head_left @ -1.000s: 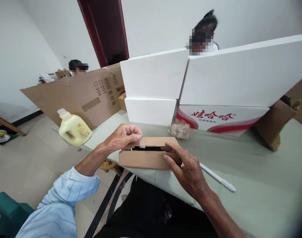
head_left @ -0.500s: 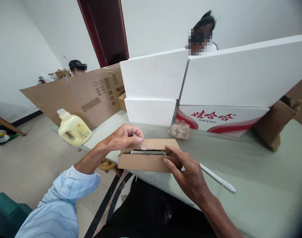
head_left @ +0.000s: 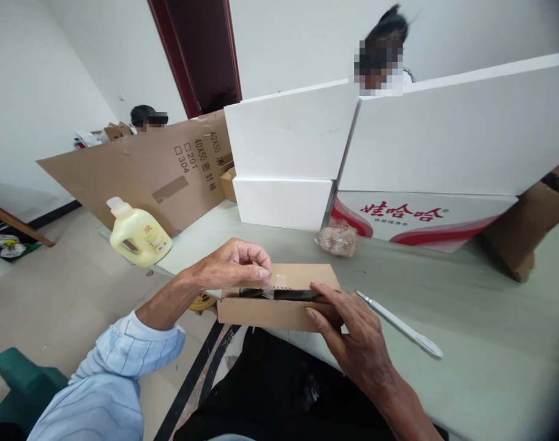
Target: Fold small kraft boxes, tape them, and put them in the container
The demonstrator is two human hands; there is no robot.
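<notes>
A small brown cardboard box [head_left: 265, 309] rests at the near edge of the pale green table [head_left: 490, 343], its lid partly raised with a dark gap showing under it. My left hand [head_left: 233, 266] pinches the lid's near edge where a bit of clear tape sits, fingers closed. My right hand [head_left: 352, 334] grips the box's right front corner, thumb on top and fingers against the front wall.
A white plastic knife-like tool [head_left: 401, 324] lies on the table right of the box. A crumpled clear bag [head_left: 338, 239] sits behind it. White boards [head_left: 444, 135] and a red-printed carton [head_left: 412, 220] stand as a screen; two people work beyond. A yellow jug [head_left: 139, 236] stands left.
The box has shifted slightly toward me and the lid has come lower. My left fingers slid right along the lid's edge; my right hand kept its hold.
</notes>
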